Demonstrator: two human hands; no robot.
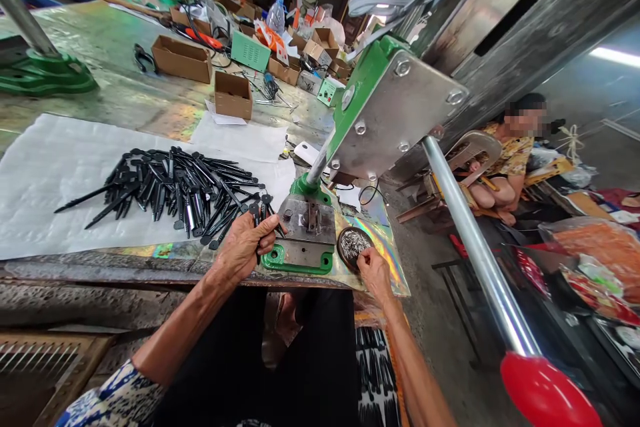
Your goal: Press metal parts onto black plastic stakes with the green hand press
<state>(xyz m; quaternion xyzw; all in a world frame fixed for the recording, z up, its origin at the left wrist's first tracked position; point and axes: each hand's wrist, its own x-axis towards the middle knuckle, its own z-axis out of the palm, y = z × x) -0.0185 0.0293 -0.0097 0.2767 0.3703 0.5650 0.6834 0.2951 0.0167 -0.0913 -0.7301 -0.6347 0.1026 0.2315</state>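
just left of the green press [387, 110], the left hand [249, 240] pinches slim black pieces [265, 202] between thumb and fingers; a loose pile [185, 193] of more lies farther left on a white sheet [60, 173]. right of the press, the right hand [375, 273] has its fingertips together at a dish [341, 255] of small metal pins [354, 240]; whether they grip one, i cannot tell.

Black parts [175, 187], silvery pins [354, 240], green press [370, 68] (knob [547, 387] bright red), white sheet [60, 173], sleeve [113, 395] patterned blue on cream.
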